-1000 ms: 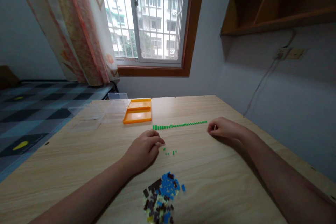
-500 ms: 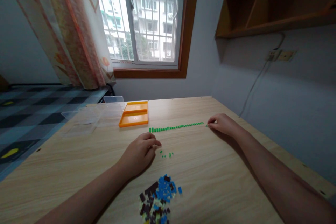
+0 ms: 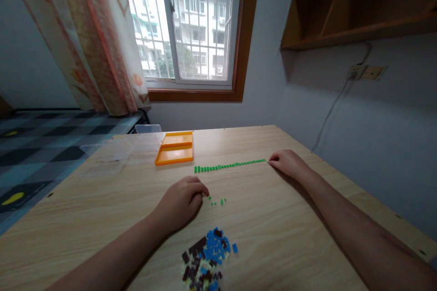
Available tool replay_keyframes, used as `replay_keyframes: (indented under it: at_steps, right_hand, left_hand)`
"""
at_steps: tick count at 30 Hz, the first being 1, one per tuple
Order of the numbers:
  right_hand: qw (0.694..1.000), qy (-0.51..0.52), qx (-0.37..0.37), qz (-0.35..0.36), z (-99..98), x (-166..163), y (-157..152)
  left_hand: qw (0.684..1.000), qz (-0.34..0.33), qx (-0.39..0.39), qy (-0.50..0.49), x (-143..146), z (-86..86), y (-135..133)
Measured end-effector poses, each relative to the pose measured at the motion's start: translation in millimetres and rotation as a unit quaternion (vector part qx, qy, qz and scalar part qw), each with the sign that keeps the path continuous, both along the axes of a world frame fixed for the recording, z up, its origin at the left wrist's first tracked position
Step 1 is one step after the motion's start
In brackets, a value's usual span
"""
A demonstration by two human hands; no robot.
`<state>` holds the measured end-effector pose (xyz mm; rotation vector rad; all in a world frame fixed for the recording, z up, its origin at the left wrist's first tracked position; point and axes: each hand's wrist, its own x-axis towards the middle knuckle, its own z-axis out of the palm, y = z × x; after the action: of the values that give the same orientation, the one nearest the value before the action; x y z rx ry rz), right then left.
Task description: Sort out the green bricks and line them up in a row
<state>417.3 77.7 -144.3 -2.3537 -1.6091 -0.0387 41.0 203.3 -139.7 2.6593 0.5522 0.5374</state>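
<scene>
A long row of small green pieces [image 3: 229,165] runs across the wooden table [image 3: 102,209]. My right hand [image 3: 286,162] rests at the row's right end, fingers curled together, fingertips touching the last piece. My left hand [image 3: 182,202] lies on the table with fingers curled, its fingertips beside a few loose green pieces [image 3: 217,201]. Whether either hand holds a piece is hidden. A heap of blue, dark brown and pale pieces [image 3: 205,258] sits near the front edge, below my left hand.
An orange tray [image 3: 175,148] and clear plastic lids [image 3: 116,151] lie at the table's far left. The wall with a cable [image 3: 332,109] borders the right side. A window and curtain stand behind, wooden shelves upper right.
The view shifted slightly left and up at first. My right hand has settled down against the row's right end. My left hand has barely moved.
</scene>
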Motion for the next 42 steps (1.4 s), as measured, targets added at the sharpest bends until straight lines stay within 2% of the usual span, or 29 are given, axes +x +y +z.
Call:
replay_keyframes:
  at_steps: [10,23,42]
  right_hand:
    - [0.998,0.034,-0.018,0.051,4.5,1,-5]
    - [0.997,0.063,0.021,-0.025,-7.9,3,5]
    - [0.991,0.120,0.048,-0.034,-11.2,1,6]
  left_hand:
    - [0.999,0.041,-0.016,0.020,-2,0.4,0]
    - [0.998,0.035,-0.012,0.041,-1,0.6,0]
    - [0.998,0.037,-0.010,0.040,0,0.9,1]
